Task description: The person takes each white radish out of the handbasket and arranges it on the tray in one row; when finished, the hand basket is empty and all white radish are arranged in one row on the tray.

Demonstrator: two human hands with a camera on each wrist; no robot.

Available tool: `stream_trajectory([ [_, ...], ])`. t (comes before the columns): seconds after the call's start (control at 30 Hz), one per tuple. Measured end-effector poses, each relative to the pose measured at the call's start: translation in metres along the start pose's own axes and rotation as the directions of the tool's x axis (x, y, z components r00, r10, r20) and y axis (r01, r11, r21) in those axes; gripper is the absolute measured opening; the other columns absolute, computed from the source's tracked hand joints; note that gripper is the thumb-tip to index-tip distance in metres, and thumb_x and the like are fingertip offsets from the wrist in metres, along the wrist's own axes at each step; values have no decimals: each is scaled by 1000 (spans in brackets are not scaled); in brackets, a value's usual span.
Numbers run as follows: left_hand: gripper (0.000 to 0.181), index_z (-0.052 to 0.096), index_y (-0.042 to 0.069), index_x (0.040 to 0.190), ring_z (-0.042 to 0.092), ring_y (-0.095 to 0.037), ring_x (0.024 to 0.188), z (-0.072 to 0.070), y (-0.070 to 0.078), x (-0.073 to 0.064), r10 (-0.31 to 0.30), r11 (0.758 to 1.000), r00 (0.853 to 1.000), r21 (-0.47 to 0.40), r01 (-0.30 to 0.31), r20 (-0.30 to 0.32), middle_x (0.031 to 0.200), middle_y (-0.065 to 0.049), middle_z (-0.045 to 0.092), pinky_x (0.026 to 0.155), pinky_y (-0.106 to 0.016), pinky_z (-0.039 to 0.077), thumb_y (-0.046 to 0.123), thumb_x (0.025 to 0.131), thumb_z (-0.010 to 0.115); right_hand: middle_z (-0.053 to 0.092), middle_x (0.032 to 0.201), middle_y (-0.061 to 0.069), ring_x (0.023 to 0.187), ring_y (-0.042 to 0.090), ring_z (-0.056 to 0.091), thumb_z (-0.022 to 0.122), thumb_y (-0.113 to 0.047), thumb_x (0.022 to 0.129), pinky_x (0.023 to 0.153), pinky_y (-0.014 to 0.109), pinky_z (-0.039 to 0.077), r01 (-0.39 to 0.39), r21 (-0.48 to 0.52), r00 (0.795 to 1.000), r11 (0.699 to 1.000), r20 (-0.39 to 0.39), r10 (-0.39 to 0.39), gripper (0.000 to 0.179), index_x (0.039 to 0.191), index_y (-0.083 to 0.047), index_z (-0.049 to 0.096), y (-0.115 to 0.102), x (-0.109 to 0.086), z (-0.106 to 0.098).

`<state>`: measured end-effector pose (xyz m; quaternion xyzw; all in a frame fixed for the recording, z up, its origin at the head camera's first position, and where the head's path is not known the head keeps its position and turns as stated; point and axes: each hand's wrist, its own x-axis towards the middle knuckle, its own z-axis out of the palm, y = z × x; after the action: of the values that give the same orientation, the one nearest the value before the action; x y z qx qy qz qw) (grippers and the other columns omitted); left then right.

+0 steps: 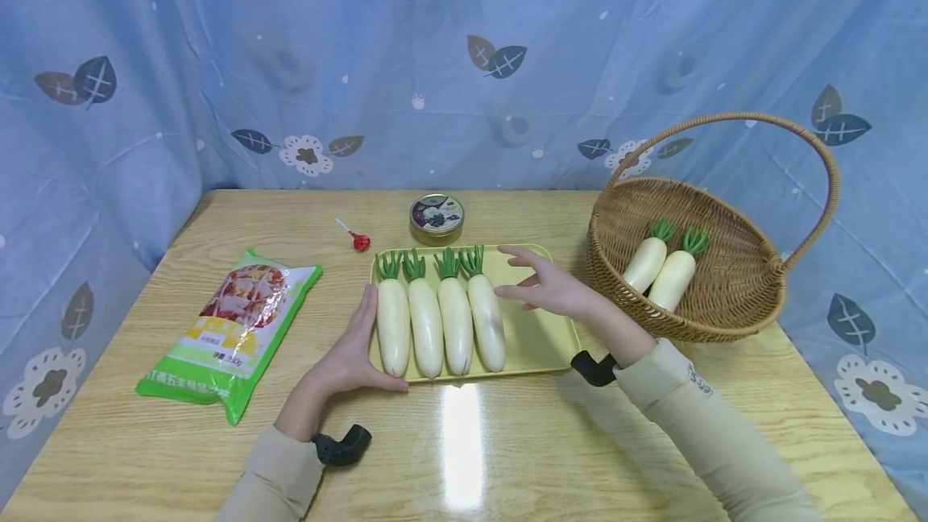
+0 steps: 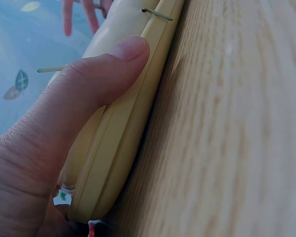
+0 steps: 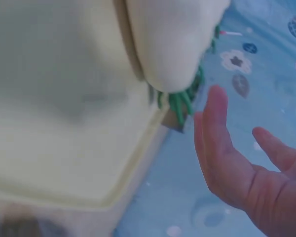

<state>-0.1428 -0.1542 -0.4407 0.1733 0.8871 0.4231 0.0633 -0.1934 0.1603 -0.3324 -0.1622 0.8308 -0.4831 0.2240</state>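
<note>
Several white radishes (image 1: 428,329) with green tops lie side by side on a yellow tray (image 1: 536,337). My left hand (image 1: 351,357) frames the tray's front-left corner, its fingers along the left side and its thumb by the front edge. In the left wrist view the thumb (image 2: 103,74) rests against the tray's rim (image 2: 108,163). Over the right part of the tray, my right hand (image 1: 547,284) is spread just beside the rightmost radish (image 1: 486,325). The right wrist view shows that hand (image 3: 251,173) apart from the radish (image 3: 170,44), holding nothing.
A wicker basket (image 1: 732,264) with a tall handle stands at the right, holding two radishes (image 1: 671,276). At the left lies a green food bag (image 1: 235,321). Behind the tray are a round tin (image 1: 437,217) and a red lollipop (image 1: 360,242). A patterned curtain (image 1: 406,103) hangs behind.
</note>
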Motion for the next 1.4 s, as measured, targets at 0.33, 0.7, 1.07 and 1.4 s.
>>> stream_trajectory([
  [0.33, 149, -14, 6, 144, -6, -34, 137, 2, 0, 1, -1, 1000, 1000, -9, 1, 1, 150, -17, -14, 107, -53, 7, 50, 44, 87, 28, 144, 19, 107, 31, 55, 60, -31, 89, 74, 36, 53, 51, -101, 999, 994, -2, -52, 67, 145, -18, 26, -17, -23, -29],
  [0.7, 149, -14, 7, 145, -5, -35, 137, 1, 0, 2, -7, 1000, 1000, 1, 7, 1, 150, -17, -13, 108, -53, 7, 51, 44, 87, 28, 144, 17, 112, 34, 51, 58, -28, 91, 81, 42, 50, 63, -130, 998, 989, 2, -63, 68, 146, -22, 19, -34, -48, -61],
  [1.07, 148, -13, 6, 145, -6, -34, 137, 0, 1, 0, -9, 1000, 1000, -2, 9, 0, 150, -16, -13, 108, -52, 7, 48, 44, 88, 23, 145, 18, 117, 37, 46, 54, -30, 92, 84, 45, 48, 3, -159, 1000, 987, -25, -7, 72, 148, -24, 8, -41, -69, -97],
  [1.4, 149, -13, 6, 145, -6, -34, 137, -1, 3, 0, -16, 1000, 1000, 6, 16, 4, 150, -17, -13, 108, -53, 7, 50, 44, 87, 24, 145, 19, 120, 39, 42, 54, -31, 92, 87, 48, 46, -81, -160, 993, 984, -98, 66, 75, 148, -22, 5, -32, -74, -125],
])
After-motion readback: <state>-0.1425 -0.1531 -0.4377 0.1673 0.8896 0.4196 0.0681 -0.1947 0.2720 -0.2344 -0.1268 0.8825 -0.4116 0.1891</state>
